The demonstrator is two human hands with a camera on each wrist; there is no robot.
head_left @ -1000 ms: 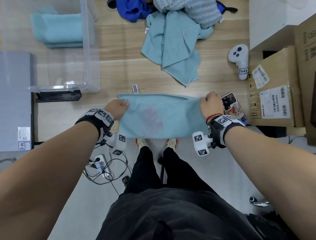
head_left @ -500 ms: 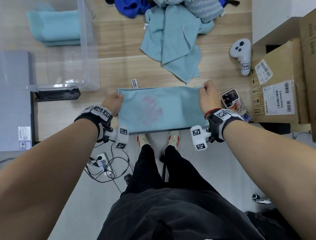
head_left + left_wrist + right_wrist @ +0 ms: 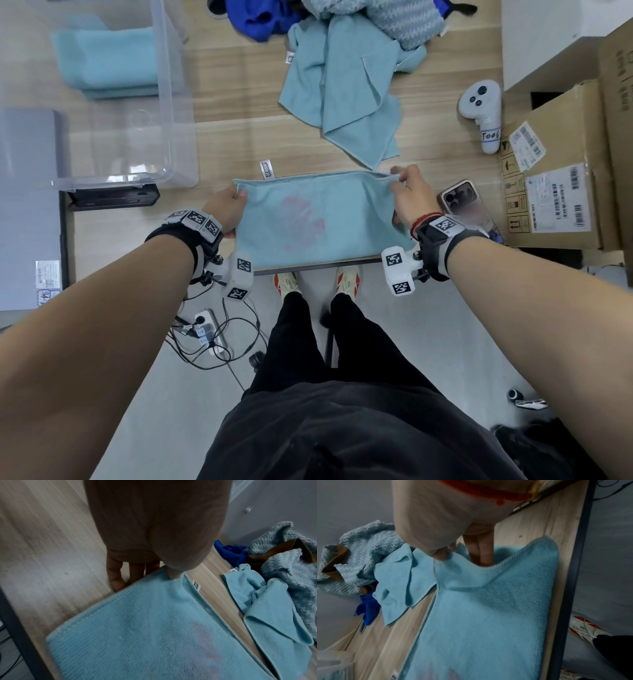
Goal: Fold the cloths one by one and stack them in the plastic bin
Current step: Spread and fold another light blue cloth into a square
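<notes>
A light blue cloth [image 3: 315,219] with a faint pink print lies folded in half at the table's near edge, its white tag at the far left corner. My left hand [image 3: 226,207] pinches its far left corner, thumb on top [image 3: 173,573]. My right hand [image 3: 407,195] pinches the far right corner [image 3: 441,555], lifting that corner slightly. The clear plastic bin [image 3: 164,102] stands at the far left with folded blue cloths [image 3: 106,65] inside. A second light blue cloth [image 3: 346,89] lies crumpled behind, below a dark blue cloth [image 3: 260,17] and a grey-blue knitted one [image 3: 400,20].
A phone [image 3: 462,202] lies just right of my right hand. A white controller [image 3: 483,109] and cardboard boxes [image 3: 555,164] stand at the right. A black device [image 3: 113,198] sits before the bin and a grey laptop [image 3: 27,205] at the far left. Cables lie on the floor.
Both hands carried the cloth's edge away from me, laying the cloth flat on the table near its front edge. The right hand's grip shifted to a fingertip pinch at the corner.
</notes>
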